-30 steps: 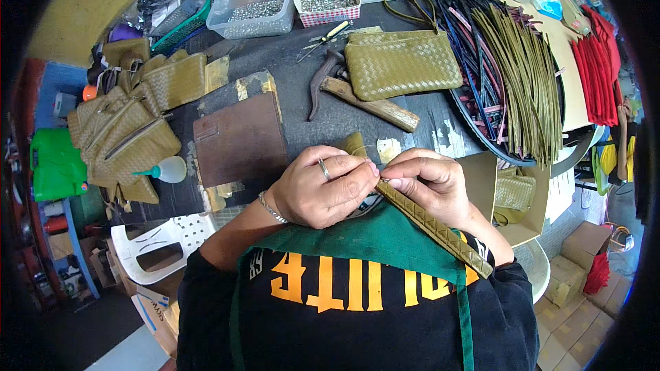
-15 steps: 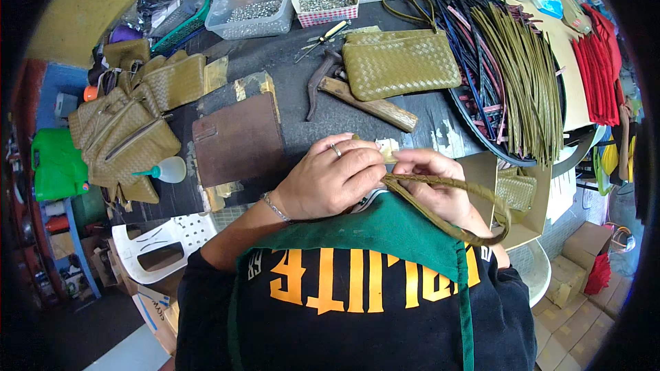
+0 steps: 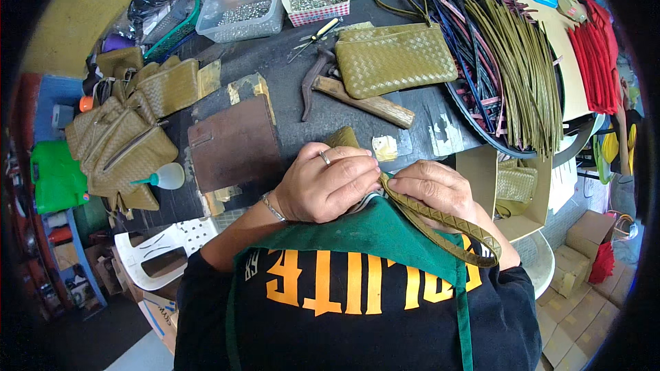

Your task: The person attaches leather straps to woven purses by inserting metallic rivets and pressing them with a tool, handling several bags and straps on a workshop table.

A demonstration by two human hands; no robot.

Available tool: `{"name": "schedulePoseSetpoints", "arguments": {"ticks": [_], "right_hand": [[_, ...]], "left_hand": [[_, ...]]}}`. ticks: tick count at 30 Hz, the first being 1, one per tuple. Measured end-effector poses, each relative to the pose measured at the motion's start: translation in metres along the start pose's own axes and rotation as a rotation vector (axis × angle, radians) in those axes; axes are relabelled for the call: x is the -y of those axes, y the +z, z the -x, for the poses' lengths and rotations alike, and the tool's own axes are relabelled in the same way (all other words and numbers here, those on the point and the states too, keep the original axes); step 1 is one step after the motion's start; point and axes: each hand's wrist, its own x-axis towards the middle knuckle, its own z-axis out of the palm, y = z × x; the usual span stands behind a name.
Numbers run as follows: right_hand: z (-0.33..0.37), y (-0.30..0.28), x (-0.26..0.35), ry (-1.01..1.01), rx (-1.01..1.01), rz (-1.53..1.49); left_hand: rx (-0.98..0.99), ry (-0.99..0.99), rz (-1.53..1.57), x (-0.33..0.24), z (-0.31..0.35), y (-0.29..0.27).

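- While both hands are working close to the chest, a stack of woven pouches (image 3: 127, 137) is sitting far left on the table (image 3: 289, 82), near the edge. An elbow bump could be knocking them down to the floor.
- A small squeeze bottle (image 3: 163, 176) is lying on its side just beside that stack. It could be rolling off or leaking, since nothing is holding it.
- A brown block (image 3: 237, 144) is resting in front of the left hand (image 3: 326, 182). It is near, so a quick pull back could be hitting it.
- The left hand is curling tight, with its fingers pinched together on the end of the strap (image 3: 440, 223). A ring is on one finger. If the pinch is slipping, the strap end could be popping out.
- The strap is a green woven loop. It is lying over the green apron (image 3: 371, 233), running from the two hands down to the right, off the table.
- The right hand (image 3: 440, 189) is closing on the strap too, thumb pressing on top. Pulling too hard could be bending or twisting the weave.
- The loop is hanging loose at the right side, so it could be catching on the apron.
- A hammer (image 3: 357, 96) is lying behind the hands, well apart.
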Motion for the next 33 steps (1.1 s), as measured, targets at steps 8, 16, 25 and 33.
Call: {"name": "schedulePoseSetpoints", "arguments": {"ticks": [8, 16, 25, 33], "right_hand": [[-0.004, 0.001, 0.006, 0.006, 0.008, -0.035], [0.003, 0.019, 0.003, 0.265, -0.268, -0.346], [0.011, 0.034, 0.001, 0.354, -0.457, -0.836], [0.011, 0.027, -0.001, 0.185, -0.359, -0.371]], "left_hand": [[0.07, -0.004, 0.015, -0.003, 0.005, 0.002], [0.031, 0.09, 0.043, -0.006, 0.002, 0.003], [0.048, 0.111, 0.038, -0.006, 0.004, 0.001], [0.041, 0.122, 0.049, -0.005, 0.007, 0.002]]}}
